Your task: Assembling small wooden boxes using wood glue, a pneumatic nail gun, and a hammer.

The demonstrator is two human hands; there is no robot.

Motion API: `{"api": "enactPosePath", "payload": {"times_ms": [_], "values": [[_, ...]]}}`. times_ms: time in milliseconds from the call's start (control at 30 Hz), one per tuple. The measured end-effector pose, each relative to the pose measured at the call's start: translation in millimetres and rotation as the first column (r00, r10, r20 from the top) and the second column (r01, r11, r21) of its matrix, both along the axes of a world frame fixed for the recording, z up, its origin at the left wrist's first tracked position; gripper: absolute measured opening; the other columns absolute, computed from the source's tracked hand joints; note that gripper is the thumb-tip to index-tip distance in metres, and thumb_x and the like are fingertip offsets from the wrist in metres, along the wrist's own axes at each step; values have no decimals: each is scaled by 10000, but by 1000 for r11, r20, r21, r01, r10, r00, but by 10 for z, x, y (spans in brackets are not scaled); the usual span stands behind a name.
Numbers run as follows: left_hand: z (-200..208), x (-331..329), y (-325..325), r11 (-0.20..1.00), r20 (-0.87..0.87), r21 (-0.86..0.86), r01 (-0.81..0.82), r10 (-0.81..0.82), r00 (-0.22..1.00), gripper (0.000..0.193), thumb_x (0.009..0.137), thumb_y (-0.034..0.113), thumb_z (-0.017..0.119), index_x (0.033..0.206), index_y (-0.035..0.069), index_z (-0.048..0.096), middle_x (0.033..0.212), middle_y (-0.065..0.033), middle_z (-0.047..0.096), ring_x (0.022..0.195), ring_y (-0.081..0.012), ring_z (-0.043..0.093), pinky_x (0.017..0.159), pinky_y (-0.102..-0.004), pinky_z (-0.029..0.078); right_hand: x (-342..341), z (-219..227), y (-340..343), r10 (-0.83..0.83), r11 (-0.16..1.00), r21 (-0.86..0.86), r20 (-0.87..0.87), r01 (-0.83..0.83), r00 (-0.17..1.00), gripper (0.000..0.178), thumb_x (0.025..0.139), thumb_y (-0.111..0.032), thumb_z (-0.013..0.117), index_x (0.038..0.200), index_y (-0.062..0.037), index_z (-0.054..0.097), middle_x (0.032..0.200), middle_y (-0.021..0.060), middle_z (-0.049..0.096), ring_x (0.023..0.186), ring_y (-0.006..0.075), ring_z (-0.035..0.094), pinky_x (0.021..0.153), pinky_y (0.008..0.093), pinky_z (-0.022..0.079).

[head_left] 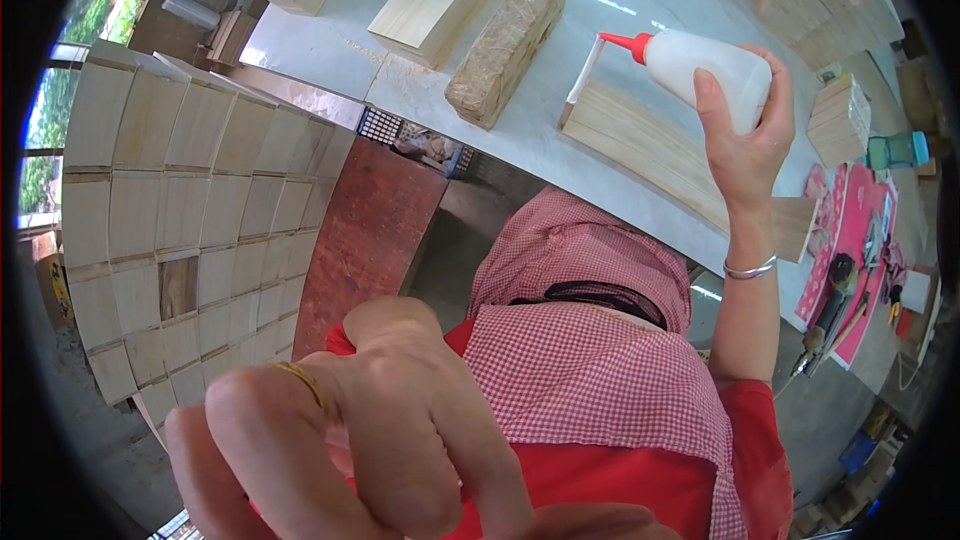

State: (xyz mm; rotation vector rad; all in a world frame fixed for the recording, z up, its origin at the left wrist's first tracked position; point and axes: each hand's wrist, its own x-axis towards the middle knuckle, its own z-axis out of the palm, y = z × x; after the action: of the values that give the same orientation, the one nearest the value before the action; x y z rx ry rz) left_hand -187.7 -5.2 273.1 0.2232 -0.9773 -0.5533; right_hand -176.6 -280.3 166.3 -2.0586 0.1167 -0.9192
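Observation:
My right hand [745, 130] is wrapped round a white squeeze glue bottle [705, 70] with a red nozzle, tilted so that its tip points left. The tip is at the far end of a white strip that runs along the edge of a pale wooden piece [584, 70]. Under the bottle a long pale wooden board [640, 145] lies near the table's edge, partly hidden by my hand. My left hand [370, 420] is raised large and close at the lower left, fingers bent inward. Its fingertips are out of sight, so what they hold, if anything, is hidden.
On the grey table [640, 0] are a wrapped brown block [510, 45] and stacked pale boards [450, 0]. Wooden blocks are piled high at left [190, 200]. A pink cloth [855, 270] with tools and a teal-lidded jar [897, 151] lie at right.

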Motion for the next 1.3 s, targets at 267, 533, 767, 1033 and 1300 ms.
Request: {"api": "enactPosePath", "payload": {"times_ms": [267,533,767,1033,1300], "values": [[-167,-3,-260,991,21,-123,54,-52,998,139,925,197,640,1040,140,587,1040,-31,448,623,-150,463,712,-410,614,-235,-1,2,-33,999,7,-34,33,999,479,806,-203,820,1162,-25,553,1022,104,647,892,180,643,764,312,541],[-514,54,-643,962,-100,247,-113,141,985,516,851,338,769,1205,83,493,1119,-94,447,822,-163,515,689,-343,485,-1246,54,-527,-183,895,421,41,149,982,418,880,-152,704,1230,11,545,1017,123,649,859,212,666,665,338,547],[-1714,211,-1588,325,977,145,-935,102,186,661,769,421,795,1272,69,551,1326,-194,511,1092,-306,567,974,-513,422,-2537,38,-1385,-446,853,315,29,416,894,517,924,-296,613,1266,79,513,1124,156,611,876,212,638,651,304,510],[-2193,283,-1856,161,959,19,-987,-283,-28,745,838,564,673,1430,155,481,1515,-162,395,1439,-343,311,1142,-643,196,-2761,31,-1449,-447,867,166,-156,470,881,544,875,-357,685,1227,34,547,1140,128,593,1032,213,595,854,338,484],[-2203,273,-1845,157,951,-2,-988,-305,-51,762,859,591,630,1462,159,459,1528,-159,386,1441,-343,308,1150,-631,175,-2637,79,-1536,-453,889,-3,-141,457,880,460,857,-298,730,1171,6,586,1099,110,611,1033,198,586,917,336,468]]}}
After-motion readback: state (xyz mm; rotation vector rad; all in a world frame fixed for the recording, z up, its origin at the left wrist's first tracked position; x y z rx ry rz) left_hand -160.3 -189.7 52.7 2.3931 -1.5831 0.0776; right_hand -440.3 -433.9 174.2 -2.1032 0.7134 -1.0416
